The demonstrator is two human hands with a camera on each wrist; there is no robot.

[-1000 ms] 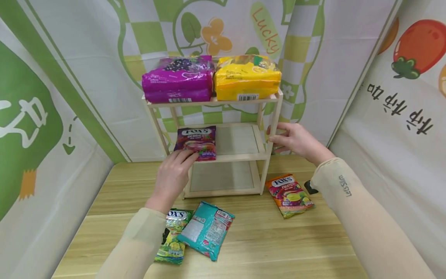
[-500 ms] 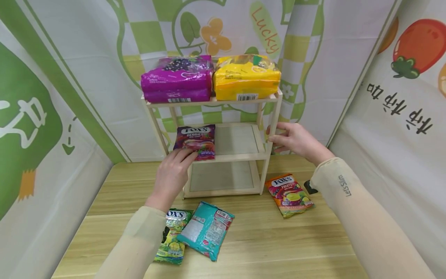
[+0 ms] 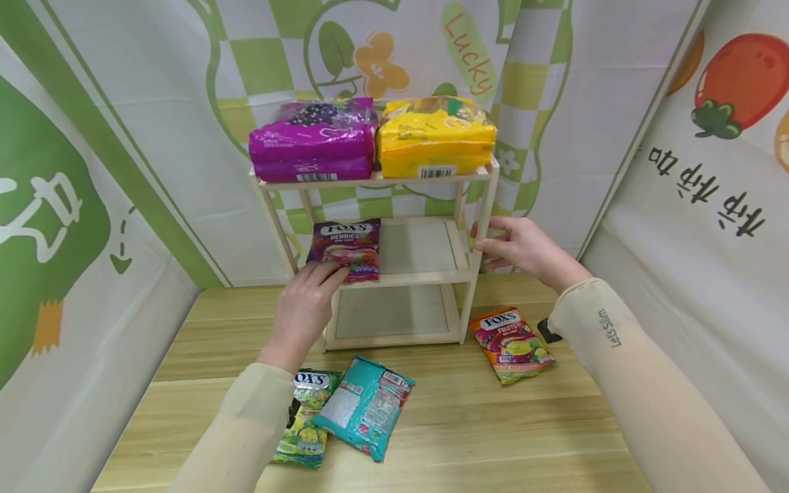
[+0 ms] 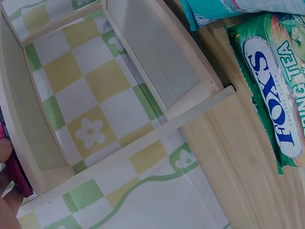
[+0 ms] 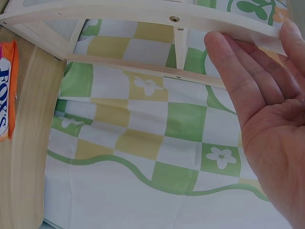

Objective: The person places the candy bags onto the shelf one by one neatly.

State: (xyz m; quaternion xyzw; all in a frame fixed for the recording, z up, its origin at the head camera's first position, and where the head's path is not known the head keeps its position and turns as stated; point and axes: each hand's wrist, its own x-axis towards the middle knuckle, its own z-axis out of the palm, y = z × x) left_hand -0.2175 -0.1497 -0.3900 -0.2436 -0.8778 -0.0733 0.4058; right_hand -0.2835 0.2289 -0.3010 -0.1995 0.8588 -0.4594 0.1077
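Observation:
On the left of the middle shelf lies a dark purple bag of Fox's Berries candy (image 3: 348,239). My left hand (image 3: 307,301) pinches its near edge; in the left wrist view only the bag's dark pink edge (image 4: 17,174) and parts of the fingers show. My right hand (image 3: 524,248) holds the right front post of the small wooden shelf rack (image 3: 403,279), thumb in front and fingers behind. The right wrist view has that hand (image 5: 267,105) around the pale post (image 5: 214,19).
A purple bag (image 3: 314,144) and a yellow bag (image 3: 437,140) stand on the top shelf. Lying on the table (image 3: 468,438) are a green Fox's bag (image 3: 311,424), a teal bag (image 3: 366,407) back side up, and an orange Fox's Fruits bag (image 3: 513,346). Printed cloth hangs behind and beside.
The berries bag has slid slightly farther back on the middle shelf, the left hand shifting a little with it. My right hand stays on the post.

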